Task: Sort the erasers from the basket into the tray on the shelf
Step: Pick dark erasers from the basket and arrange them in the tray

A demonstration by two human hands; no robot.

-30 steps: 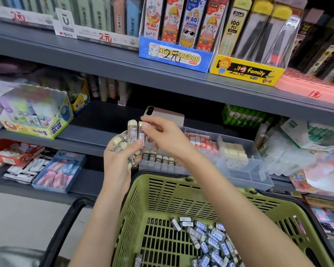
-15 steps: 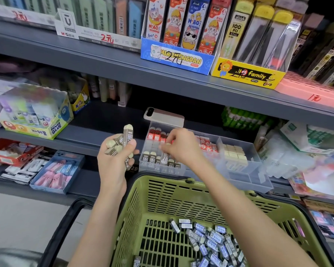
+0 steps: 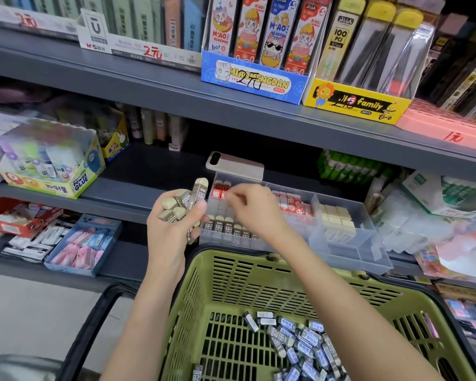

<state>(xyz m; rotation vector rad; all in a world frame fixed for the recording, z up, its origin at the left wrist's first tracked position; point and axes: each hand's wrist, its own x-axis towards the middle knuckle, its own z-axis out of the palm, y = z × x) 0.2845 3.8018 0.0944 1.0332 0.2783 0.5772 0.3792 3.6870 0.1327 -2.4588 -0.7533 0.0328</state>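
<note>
Moved off the bundle of erasers (image 3: 183,206) since a second ago and now above the left compartment of the tray (image 3: 349,251): right hand (image 3: 252,210), fingers curled and blurred, tips near the red-sleeved erasers (image 3: 220,188) at that compartment's back; impossible to tell whether pinching anything. Just beside the tray's left end, left hand (image 3: 168,232) gripping the bundle, several brown-sleeved pieces, one standing taller than the rest. Clear tray at the front edge of the shelf (image 3: 127,200), divided into compartments: brown-sleeved row (image 3: 227,226) along the front of the left one, red-and-white pieces (image 3: 293,206) in the middle, cream blocks (image 3: 337,220) at the right. Green basket (image 3: 231,292) below the tray's front wall, blue-sleeved erasers (image 3: 300,345) heaped toward its right side. Behind the tray's back left corner, phone (image 3: 235,165) flat on the shelf.
</note>
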